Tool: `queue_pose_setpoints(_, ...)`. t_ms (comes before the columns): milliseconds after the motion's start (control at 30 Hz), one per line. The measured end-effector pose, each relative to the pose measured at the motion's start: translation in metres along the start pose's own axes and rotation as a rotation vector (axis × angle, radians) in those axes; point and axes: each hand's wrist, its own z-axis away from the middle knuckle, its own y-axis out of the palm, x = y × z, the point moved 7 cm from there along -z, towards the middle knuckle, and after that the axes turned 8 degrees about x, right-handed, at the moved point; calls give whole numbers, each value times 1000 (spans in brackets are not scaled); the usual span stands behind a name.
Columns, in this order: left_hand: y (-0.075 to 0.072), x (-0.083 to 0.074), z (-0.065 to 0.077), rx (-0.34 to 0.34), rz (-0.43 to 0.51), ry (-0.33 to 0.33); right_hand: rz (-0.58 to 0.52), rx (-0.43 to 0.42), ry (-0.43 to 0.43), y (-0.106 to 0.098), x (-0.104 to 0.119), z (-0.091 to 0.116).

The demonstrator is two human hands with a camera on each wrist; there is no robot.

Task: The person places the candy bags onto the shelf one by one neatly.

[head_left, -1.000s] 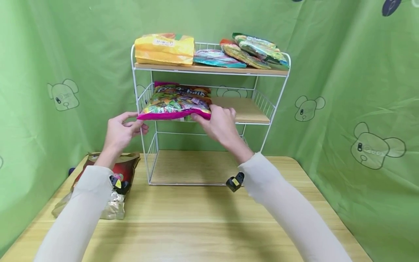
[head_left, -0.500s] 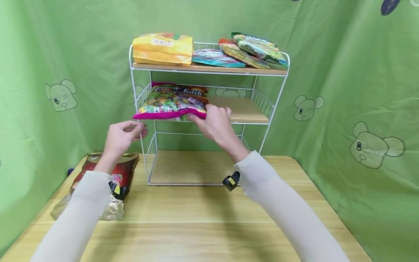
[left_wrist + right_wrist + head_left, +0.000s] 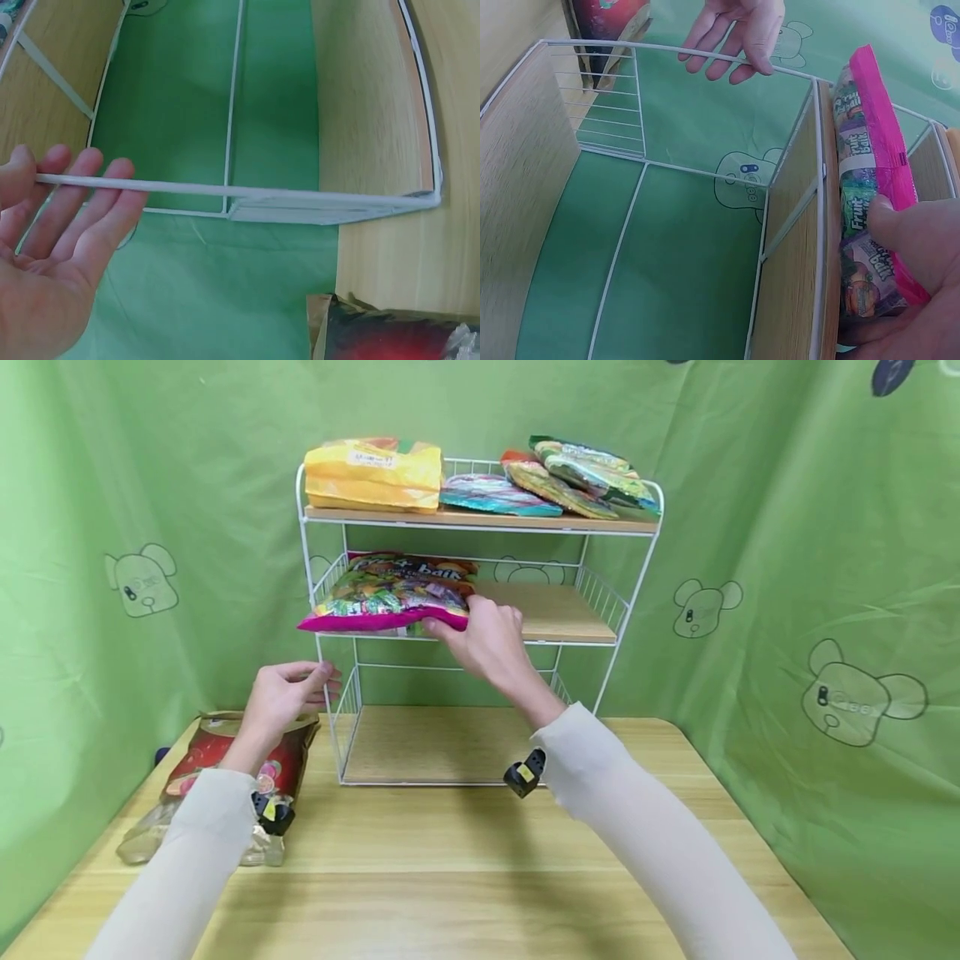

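Note:
A plump candy bag (image 3: 401, 597) with a pink edge lies on the left of the middle shelf (image 3: 555, 610), its front edge jutting out over the shelf's front. My right hand (image 3: 487, 639) grips the bag's right front corner, thumb on the pink edge; in the right wrist view the fingers are partly hidden. Below the bag's left corner, my left hand (image 3: 288, 697) holds the white rack's front left post (image 3: 172, 186) between thumb and fingers. Those fingers lie loosely behind the post in the left wrist view.
On the top shelf (image 3: 480, 522) lie a yellow bag (image 3: 375, 472), a blue bag (image 3: 498, 493) and two overlapping bags (image 3: 592, 468). A dark red and gold bag (image 3: 281, 760) lies on the table (image 3: 450, 877), left of the rack. Green cloth hangs around.
My left hand has left the bag's left corner and slid down the post. The bag and my right hand have shifted slightly left.

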Motion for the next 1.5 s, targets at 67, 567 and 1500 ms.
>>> queue_pose_setpoints(67, 0, 0, 0, 4, 11, 3, -16, -5, -3, 0, 1, -1)
queue_pose_setpoints(567, -3, 4, -1, 31, 18, -7, -8, -16, -3, 8, 4, -1)
queue_pose_setpoints(1500, -3, 7, -2, 50, -19, -40, -371, -446, -139, -60, -89, 60)
